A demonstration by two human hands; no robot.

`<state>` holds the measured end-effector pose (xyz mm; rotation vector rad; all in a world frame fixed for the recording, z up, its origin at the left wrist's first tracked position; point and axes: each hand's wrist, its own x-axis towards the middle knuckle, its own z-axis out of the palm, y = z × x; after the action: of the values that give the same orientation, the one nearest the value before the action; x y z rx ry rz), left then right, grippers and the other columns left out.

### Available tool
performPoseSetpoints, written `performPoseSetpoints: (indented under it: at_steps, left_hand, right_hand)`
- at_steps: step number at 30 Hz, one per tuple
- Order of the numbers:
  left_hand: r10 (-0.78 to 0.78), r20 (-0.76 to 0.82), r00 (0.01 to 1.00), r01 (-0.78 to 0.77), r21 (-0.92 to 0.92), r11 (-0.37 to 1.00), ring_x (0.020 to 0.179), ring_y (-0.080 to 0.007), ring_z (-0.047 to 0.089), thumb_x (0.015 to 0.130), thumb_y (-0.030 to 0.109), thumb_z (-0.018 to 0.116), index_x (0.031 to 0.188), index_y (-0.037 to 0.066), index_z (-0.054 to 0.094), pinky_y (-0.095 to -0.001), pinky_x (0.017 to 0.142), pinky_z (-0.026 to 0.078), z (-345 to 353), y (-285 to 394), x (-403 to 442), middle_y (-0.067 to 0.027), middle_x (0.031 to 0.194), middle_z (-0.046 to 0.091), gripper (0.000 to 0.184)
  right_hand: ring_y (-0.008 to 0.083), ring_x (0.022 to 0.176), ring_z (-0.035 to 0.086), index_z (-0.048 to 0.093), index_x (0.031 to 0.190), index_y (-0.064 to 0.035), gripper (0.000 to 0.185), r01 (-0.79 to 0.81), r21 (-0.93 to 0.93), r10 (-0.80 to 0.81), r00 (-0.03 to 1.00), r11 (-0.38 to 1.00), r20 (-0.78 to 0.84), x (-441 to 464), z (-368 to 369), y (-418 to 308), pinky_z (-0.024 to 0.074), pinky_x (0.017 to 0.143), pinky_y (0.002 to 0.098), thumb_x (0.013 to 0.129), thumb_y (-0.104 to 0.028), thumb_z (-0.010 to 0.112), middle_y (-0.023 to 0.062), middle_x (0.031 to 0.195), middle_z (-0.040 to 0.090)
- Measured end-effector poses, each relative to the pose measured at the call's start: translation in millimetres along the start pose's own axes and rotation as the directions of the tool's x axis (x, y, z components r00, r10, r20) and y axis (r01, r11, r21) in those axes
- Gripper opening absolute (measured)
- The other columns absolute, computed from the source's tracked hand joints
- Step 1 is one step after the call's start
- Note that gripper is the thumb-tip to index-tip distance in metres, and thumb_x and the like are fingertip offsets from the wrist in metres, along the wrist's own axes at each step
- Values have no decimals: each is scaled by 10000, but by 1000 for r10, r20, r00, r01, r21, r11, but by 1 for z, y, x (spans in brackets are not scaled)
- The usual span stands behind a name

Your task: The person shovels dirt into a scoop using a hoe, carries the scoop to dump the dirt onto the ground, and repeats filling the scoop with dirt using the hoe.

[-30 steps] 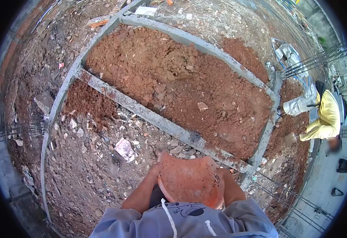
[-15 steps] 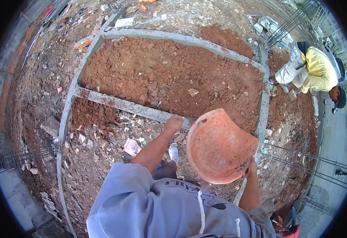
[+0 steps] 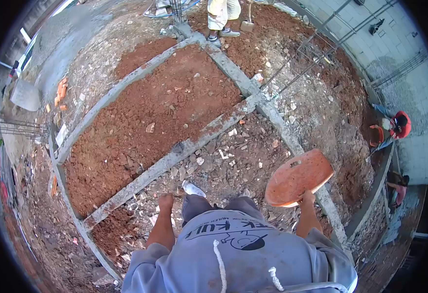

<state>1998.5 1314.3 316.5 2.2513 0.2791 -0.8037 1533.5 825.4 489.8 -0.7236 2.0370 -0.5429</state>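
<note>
My right hand [image 3: 307, 198] grips the lower rim of a shallow orange dirt scoop [image 3: 299, 179], a worn dished pan with a handle slot near its upper edge. The scoop is tilted and held out to my right, above the rubble and a grey concrete beam [image 3: 329, 202]. No soil shows on its visible face. My left hand [image 3: 165, 200] hangs low at my left side, apart from the scoop, fingers curled in with nothing seen in them. Below it lies stony ground.
Reddish soil [image 3: 150, 122] fills a bay framed by concrete beams [image 3: 145, 180]. Rebar [image 3: 316, 49] juts across at upper right. One person [image 3: 223, 17] stands beyond the bay by a shovel [image 3: 247, 24]. Another, in a red cap [image 3: 400, 124], bends at right near an orange container [image 3: 376, 136].
My view has turned right. The scoop has gone from upright before me to a lower tilt at my right, still in my right hand. My left hand has dropped to my side.
</note>
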Motion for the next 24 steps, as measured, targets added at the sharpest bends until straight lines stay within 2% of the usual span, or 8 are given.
performPoseSetpoints:
  at_steps: [1,5,6,9,11,18,20,24]
  left_hand:
    - [24,-15,1000,-24,30,999,615,-192,636,840,224,624,994,-39,649,-313,492,463,1,15,-14,-120,781,671,306]
    - [76,195,978,-36,-199,979,590,-182,617,853,189,604,1008,-20,619,-296,462,429,42,147,-87,-98,773,649,261]
    - [218,186,958,-175,-227,958,580,-165,609,877,169,591,944,9,604,-277,453,413,80,131,-49,-80,757,638,174]
    - [299,317,900,-206,-294,933,524,-146,568,861,197,593,788,17,621,-278,474,450,149,210,-103,-94,734,639,196]
    - [207,406,890,-112,-246,963,519,-133,558,883,228,603,856,6,622,-288,470,445,197,261,-144,-63,712,626,224]
    - [427,645,634,-530,-39,847,583,-114,571,891,218,605,910,9,624,-257,544,450,308,353,-230,-18,690,609,210]
    - [398,662,635,-564,46,824,575,-115,571,891,221,609,857,18,626,-256,539,447,323,377,-255,-18,683,608,207]
    - [274,651,708,-569,297,766,532,-123,562,892,203,605,842,18,620,-273,501,453,384,390,-242,-26,659,601,192]
  right_hand:
    - [208,493,525,549,769,-74,242,-29,46,28,999,999,17,2,-24,7,501,527,410,844,-294,614,64,570,526]
    - [212,484,551,609,864,-32,317,-74,385,63,997,920,41,69,-110,77,454,444,343,848,-348,635,104,684,604]
    - [208,441,535,586,811,-41,295,-50,464,94,993,884,-71,68,-124,87,436,416,341,869,-328,618,88,623,582]
    - [198,407,518,554,744,-48,293,-54,478,128,984,877,-125,58,-181,118,417,378,339,877,-304,607,73,554,539]
    - [191,366,483,539,700,-49,300,-40,438,162,956,898,-244,51,-211,135,386,338,332,875,-285,603,60,514,497]
    - [184,365,475,531,684,-36,298,-196,608,462,828,769,-317,28,-256,255,378,354,330,867,-260,605,54,513,486]
    - [199,382,485,538,681,-27,297,-195,623,469,826,758,-312,17,-250,305,395,384,343,857,-255,608,70,526,504]
    - [238,405,511,577,719,-5,327,-400,650,716,611,646,-336,-20,-238,335,416,398,386,837,-307,621,117,549,532]
